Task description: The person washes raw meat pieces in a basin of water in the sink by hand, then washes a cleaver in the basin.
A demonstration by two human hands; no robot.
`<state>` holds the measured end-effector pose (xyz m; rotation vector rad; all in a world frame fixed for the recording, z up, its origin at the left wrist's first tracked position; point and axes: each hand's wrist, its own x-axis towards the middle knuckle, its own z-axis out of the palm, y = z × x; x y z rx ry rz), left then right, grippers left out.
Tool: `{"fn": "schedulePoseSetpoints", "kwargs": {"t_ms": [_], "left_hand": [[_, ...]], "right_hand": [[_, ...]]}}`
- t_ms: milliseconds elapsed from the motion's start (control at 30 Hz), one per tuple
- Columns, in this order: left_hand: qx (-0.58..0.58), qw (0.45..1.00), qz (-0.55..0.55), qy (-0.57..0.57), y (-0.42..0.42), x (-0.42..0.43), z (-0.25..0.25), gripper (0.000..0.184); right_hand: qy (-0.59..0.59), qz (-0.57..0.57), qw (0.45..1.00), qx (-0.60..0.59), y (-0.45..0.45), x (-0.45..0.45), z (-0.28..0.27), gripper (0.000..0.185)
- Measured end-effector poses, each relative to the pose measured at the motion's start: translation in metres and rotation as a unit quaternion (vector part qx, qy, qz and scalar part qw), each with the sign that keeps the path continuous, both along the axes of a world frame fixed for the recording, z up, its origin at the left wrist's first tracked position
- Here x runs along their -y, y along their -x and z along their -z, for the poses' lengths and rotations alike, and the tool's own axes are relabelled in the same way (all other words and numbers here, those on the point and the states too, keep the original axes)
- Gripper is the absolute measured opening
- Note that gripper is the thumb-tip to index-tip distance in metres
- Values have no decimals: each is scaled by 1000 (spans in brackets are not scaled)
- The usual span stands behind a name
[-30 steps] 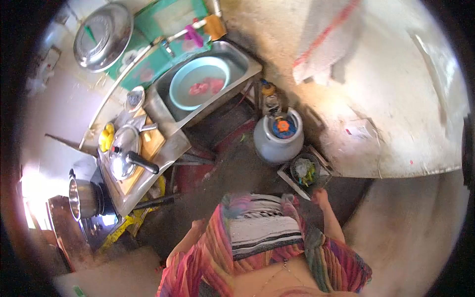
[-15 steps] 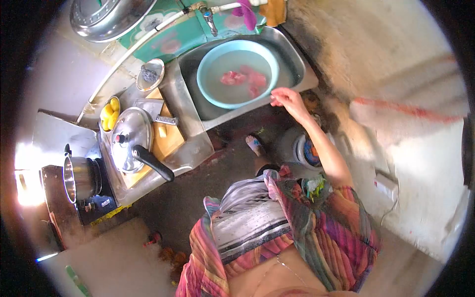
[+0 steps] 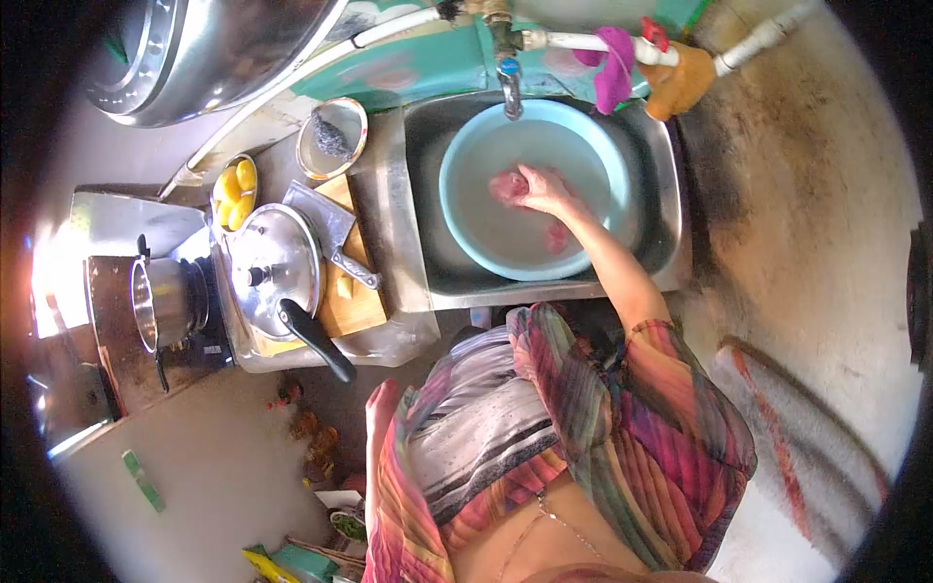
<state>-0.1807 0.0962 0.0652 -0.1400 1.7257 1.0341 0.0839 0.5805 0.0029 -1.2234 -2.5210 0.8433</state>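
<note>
My right hand [image 3: 544, 190] reaches into the light blue basin [image 3: 453, 225] and closes around a pink piece of raw meat [image 3: 507, 187] at the surface of the cloudy water. Another reddish piece of meat [image 3: 557, 238] lies in the water under my right forearm. The basin stands in a steel sink [image 3: 428, 233] below the tap [image 3: 510, 83]. Down at my left side, beside the striped shirt, part of my left hand [image 3: 382, 396] shows; its fingers are not distinct.
Left of the sink, a cleaver [image 3: 326, 219] and a lidded pan [image 3: 277, 262] with a black handle rest on a wooden board [image 3: 364, 309]. Behind them are a bowl with a scourer [image 3: 330, 136] and a dish of yellow pieces [image 3: 234, 194]. A steel pot [image 3: 167, 301] sits on the stove.
My right hand has moved from outside the basin's right rim into the water and taken hold of a piece of meat. My view has shifted closer to the sink, and my left hand has come into view.
</note>
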Motion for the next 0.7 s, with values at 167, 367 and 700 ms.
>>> {"fn": "schedulePoseSetpoints", "kwargs": {"t_ms": [167,367,700], "left_hand": [[4,999,-9,33,-1,4,0,38],[8,1000,-20,-15,17,48,46,36],[-5,993,-113,27,15,-12,-30,16]], "right_hand": [[489,28,860,-145,16,-3,-11,42],[524,104,795,-288,6,-4,36,32],[-85,188,974,-97,21,26,26,51]]}}
